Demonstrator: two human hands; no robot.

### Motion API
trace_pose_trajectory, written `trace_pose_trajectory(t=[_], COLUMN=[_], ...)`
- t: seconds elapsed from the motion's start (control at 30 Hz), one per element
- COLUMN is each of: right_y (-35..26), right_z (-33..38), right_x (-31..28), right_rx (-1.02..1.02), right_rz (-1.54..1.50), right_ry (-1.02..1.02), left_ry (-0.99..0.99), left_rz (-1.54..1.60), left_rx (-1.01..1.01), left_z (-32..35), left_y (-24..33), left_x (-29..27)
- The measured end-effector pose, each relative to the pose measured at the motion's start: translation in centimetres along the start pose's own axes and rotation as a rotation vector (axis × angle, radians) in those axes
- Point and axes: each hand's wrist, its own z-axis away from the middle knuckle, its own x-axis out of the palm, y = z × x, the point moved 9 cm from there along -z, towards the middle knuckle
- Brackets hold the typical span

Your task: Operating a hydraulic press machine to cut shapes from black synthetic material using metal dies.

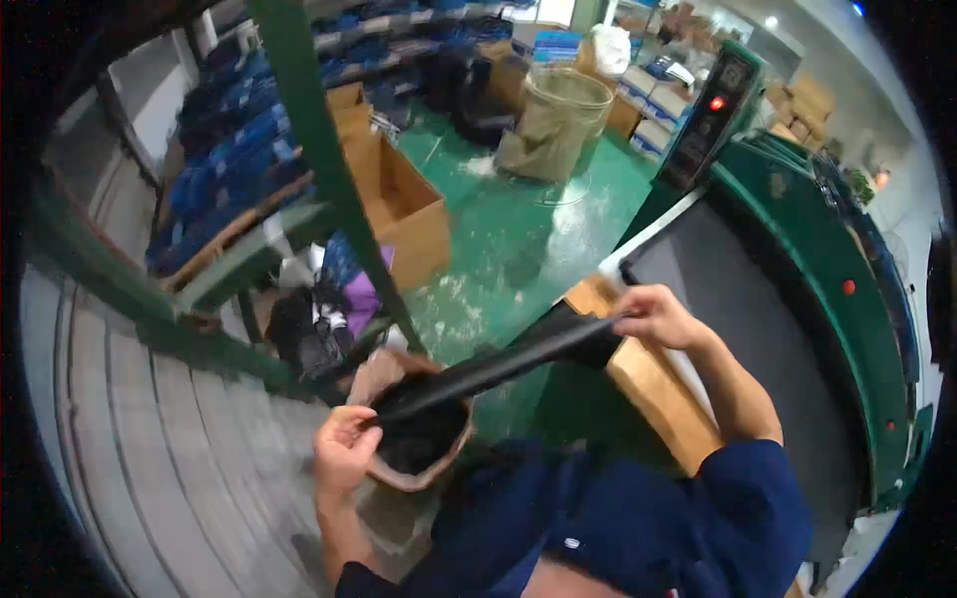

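Black strip: lying diagonally across the centre of the frame, its lower-left part passing above a brown-rimmed bin.
Left hand: pinching the lower-left end, thumb against fingers.
Right hand: pinching the upper-right end.
Handling: probably behaving like light, soft cloth, sagging unless both ends are being held.

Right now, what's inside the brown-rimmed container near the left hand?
A dark mass shows inside the brown-rimmed container, too blurred to identify. The black strip between the left hand and right hand covers part of the opening; anything deeper is hidden.
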Motion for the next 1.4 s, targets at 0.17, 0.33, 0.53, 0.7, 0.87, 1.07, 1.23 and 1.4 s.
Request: trace_pose_trajectory(t=[0.17,0.33,0.53,0.7,0.87,1.07,1.23,1.4], right_y=[3.3,7.1,5.5,-2.8,-9.9,-18.8,-23.2,-17.1], right_z=[11.1,13.8,7.7,-1.4,-3.9,-0.6,1.9,0.1], right_x=[3.5,5.9,6.0,14.6,20.9,25.5,25.6,19.0], right_rx=[0.148,0.344,0.383,0.019,-0.295,-0.864,-1.069,-0.898], right_rz=[0.063,-0.239,-0.394,-0.240,-0.079,0.149,-0.015,0.021], right_ry=[-0.178,-0.103,0.116,0.000,-0.062,-0.124,-0.203,-0.059], left_ry=[-0.240,-0.170,-0.051,0.015,0.213,0.352,0.369,0.533], left_rz=[-0.194,-0.199,-0.022,-0.137,0.112,0.122,-0.046,-0.194], left_rx=[-0.312,-0.385,-0.157,0.189,0.114,0.182,0.454,0.938], left_z=[7.5,8.1,1.5,-2.3,-2.8,-1.4,0.5,-2.5], left_y=[-0.5,-1.2,0.8,5.7,5.8,10.1,19.7,33.1], left_x=[2.1,2.1,5.7,9.3,7.4,2.4,-1.2,-4.2])
